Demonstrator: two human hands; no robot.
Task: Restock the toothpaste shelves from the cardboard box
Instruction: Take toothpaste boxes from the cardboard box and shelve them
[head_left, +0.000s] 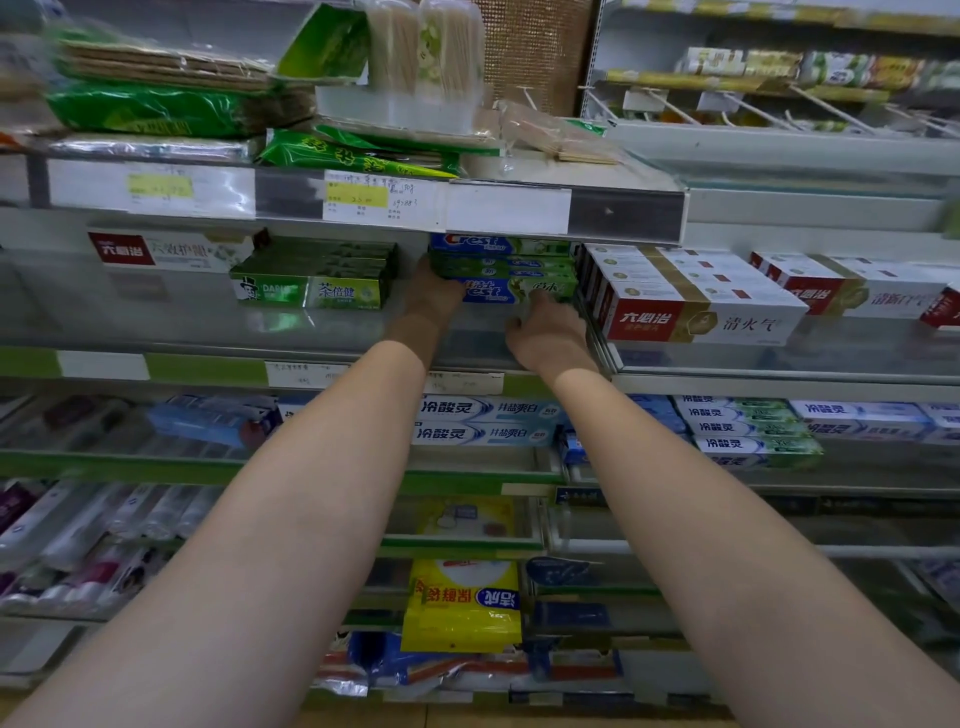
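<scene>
The tiered white metal store shelving (623, 213) fills the view, at least five levels of it in the left-hand bay, with a second bay set at an angle on the right. Two bare forearms reach up from the bottom edge to the second level from the top.

On that level, under the price-label strip, sits the stack of blue-and-green Crest toothpaste cartons (506, 267). Four carton edges can be counted, one above another; more may lie behind. Each carton lies flat with its long axis running left to right along the shelf front, long printed face outward, lettering upright.

Just right of it stand the white, red and gold toothpaste cartons (696, 296), about four in the near stack, long axes running back into the shelf at a slant. Just left lie the dark green Darlie toothpaste cartons (317, 275), roughly four stacked, long faces forward.

The left hand (434, 299) lies against the left end of the Crest stack, fingers hidden behind the cartons, so whether they curl round it cannot be told. The right hand (545, 332) is under the right end of the lowest carton, a fingertip touching its front face, the other fingers loosely bent; a firm hold cannot be made out.
</scene>
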